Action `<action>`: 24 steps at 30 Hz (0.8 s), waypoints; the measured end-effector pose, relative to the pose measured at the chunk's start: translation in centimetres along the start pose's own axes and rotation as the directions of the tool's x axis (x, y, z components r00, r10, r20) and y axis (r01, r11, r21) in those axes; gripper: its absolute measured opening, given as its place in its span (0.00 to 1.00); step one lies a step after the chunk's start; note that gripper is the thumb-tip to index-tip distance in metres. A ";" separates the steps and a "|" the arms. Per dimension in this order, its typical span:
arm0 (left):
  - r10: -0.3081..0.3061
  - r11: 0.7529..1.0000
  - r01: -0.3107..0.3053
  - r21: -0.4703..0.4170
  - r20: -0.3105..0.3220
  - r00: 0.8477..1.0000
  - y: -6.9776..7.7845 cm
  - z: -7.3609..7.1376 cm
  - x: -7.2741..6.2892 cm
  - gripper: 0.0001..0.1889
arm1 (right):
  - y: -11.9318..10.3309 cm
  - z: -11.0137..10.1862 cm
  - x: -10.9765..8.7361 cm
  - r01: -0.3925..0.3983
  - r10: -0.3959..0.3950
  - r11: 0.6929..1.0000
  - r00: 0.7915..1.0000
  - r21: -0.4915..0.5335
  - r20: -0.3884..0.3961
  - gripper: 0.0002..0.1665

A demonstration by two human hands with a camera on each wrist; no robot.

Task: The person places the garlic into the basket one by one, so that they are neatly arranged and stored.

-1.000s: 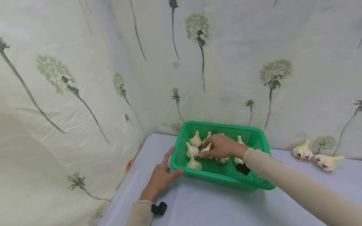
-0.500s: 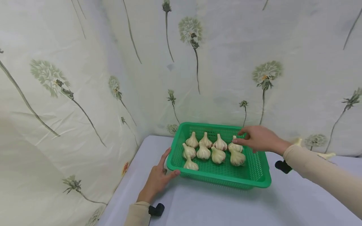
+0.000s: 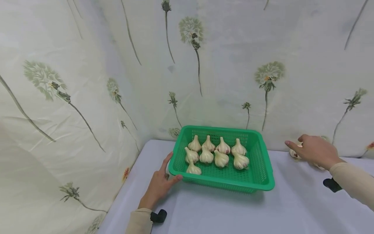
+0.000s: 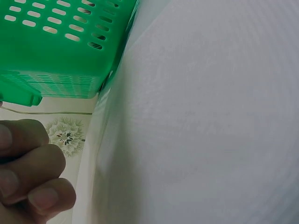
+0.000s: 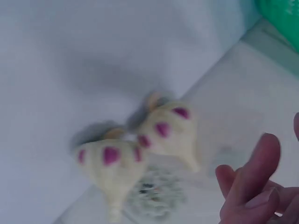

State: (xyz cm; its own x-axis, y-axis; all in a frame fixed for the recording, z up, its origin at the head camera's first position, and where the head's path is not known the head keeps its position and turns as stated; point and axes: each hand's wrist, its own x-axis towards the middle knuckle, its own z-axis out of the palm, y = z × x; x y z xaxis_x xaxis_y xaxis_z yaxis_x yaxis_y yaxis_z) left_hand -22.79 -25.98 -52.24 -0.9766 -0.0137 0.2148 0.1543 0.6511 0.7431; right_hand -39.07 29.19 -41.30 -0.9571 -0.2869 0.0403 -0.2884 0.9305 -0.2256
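Observation:
Several garlic bulbs [image 3: 221, 159] sit in rough rows inside a green plastic basket [image 3: 222, 187]. My left hand [image 3: 157, 187] touches the basket's near left corner, index finger along the side and thumb at the front rim. In the left wrist view its other fingers [image 4: 35, 161] are curled, with nothing in them. My right hand [image 3: 317, 151] reaches over the table right of the basket, thumb and fingers apart. Beneath it lie two purple-marked garlic bulbs, partly hidden in the head view. The right wrist view shows one bulb [image 5: 112, 163] beside the other bulb [image 5: 170, 130], both apart from the fingers.
A pale cloth covers the table [image 3: 222, 214]. Behind and to the left, a dandelion-print curtain [image 3: 222, 65] hangs down to the table's edge, close behind the basket and the two loose bulbs.
My right hand has moved from over the basket rightward to the two loose bulbs. The left hand has stayed at the basket corner. The head view has shifted slightly to the right.

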 end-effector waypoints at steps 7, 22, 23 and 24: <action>0.003 1.000 -0.003 -0.009 0.004 1.000 0.1 -0.3 -0.1 0.52 | 2.6 1.5 -0.8 -0.078 0.078 0.997 0.995 -0.006 0.059 0.49; 0.011 1.000 -0.011 -0.014 0.003 1.000 -0.2 -0.1 0.3 0.51 | 4.5 4.7 1.1 -0.131 0.128 0.991 0.989 0.041 0.077 0.40; 0.011 1.000 -0.011 -0.015 0.003 1.000 -0.2 -0.1 0.3 0.51 | 4.6 4.9 1.2 -0.132 0.129 0.990 0.989 0.043 0.077 0.40; 0.009 1.000 -0.009 -0.015 0.004 1.000 -0.2 -0.1 0.3 0.51 | 4.6 5.0 1.4 -0.136 0.132 0.990 0.988 0.044 0.074 0.40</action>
State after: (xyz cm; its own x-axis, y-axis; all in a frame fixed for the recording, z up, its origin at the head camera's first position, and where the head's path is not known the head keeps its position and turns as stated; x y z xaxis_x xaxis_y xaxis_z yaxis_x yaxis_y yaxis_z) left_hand -23.08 -26.19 -52.31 -0.9757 -0.0053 0.2191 0.1651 0.6396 0.7508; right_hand -41.60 31.95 -47.19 -0.9822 -0.1773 -0.0623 -0.1543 0.9500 -0.2716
